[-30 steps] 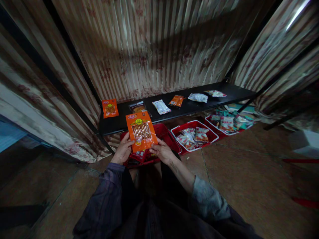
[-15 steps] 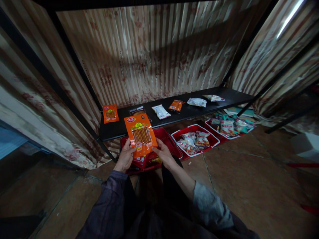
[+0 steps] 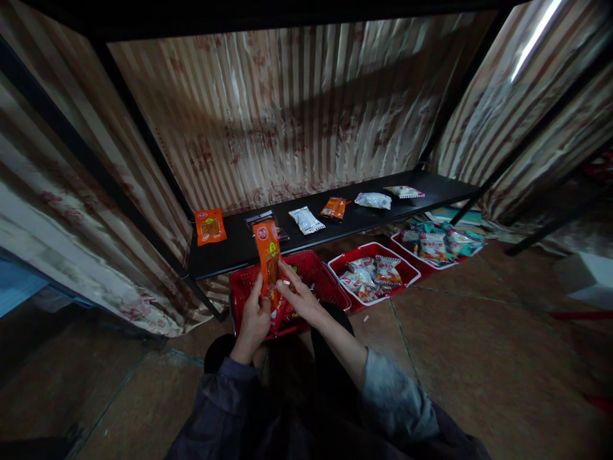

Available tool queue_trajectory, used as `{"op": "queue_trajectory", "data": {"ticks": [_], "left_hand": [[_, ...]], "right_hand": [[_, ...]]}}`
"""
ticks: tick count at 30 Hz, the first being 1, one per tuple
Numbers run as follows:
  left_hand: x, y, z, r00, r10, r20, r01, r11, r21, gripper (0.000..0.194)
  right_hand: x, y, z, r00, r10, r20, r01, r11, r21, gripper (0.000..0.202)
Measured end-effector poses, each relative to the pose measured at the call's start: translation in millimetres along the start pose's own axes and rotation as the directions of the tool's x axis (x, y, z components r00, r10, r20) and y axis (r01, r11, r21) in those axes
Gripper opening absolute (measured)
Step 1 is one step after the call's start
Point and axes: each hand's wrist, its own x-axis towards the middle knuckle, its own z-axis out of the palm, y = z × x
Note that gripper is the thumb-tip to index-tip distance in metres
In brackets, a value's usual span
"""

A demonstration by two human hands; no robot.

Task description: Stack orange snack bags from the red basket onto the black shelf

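Observation:
An orange snack packet (image 3: 267,250) stands between my two hands above a red basket, its face narrowed as though turned or bent. My left hand (image 3: 253,316) grips its lower left side. My right hand (image 3: 302,299) lies along the right side, fingers pointing up and thumb against the packet. Behind it, partly covered, a dark packet (image 3: 258,216) lies on the black shelf (image 3: 211,260). A similar orange packet (image 3: 211,229) rests at the shelf's left end. Below my hands, the red basket (image 3: 335,289) contains red packets, largely hidden.
Farther right on the shelf lie a white packet (image 3: 306,220), an orange-brown packet (image 3: 334,208) and more pale packets (image 3: 373,200). Two more baskets stand on the floor, one with white-and-red packets (image 3: 366,275), one with teal packets (image 3: 433,246). A shelf post (image 3: 143,128) rises at left.
The orange packet, flat and facing me before, is now narrowed between my hands. My left hand has shifted right and lower; my right hand has moved slightly left, fingers now along its side.

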Motion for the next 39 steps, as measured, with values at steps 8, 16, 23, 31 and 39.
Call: {"op": "queue_trajectory", "data": {"ticks": [8,16,23,31,39], "left_hand": [[-13,25,24.6,0.963,0.246,0.110,-0.262,0.752,0.605,0.071],[-18,28,31.3,0.956,0.270,0.116,-0.287,0.775,0.563,0.051],[20,31,-6.6,0.954,0.061,-0.293,-0.060,0.998,0.012,0.030],[57,30,-28.8,0.926,-0.342,-0.160,0.238,0.858,-0.455,0.031],[57,27,-30.7,0.875,-0.441,-0.202,0.263,0.781,-0.566,0.030]], "right_hand": [[0,-7,17,0.972,0.230,0.046,-0.213,0.783,0.584,0.053],[6,-2,8,0.901,0.430,-0.051,-0.289,0.684,0.670,0.045],[5,2,-11,0.878,0.448,0.170,-0.417,0.540,0.731,0.037],[-7,10,-13,0.827,0.449,0.339,-0.545,0.493,0.678,0.033],[-9,8,-8,0.825,0.443,0.350,-0.550,0.489,0.677,0.028]]}}
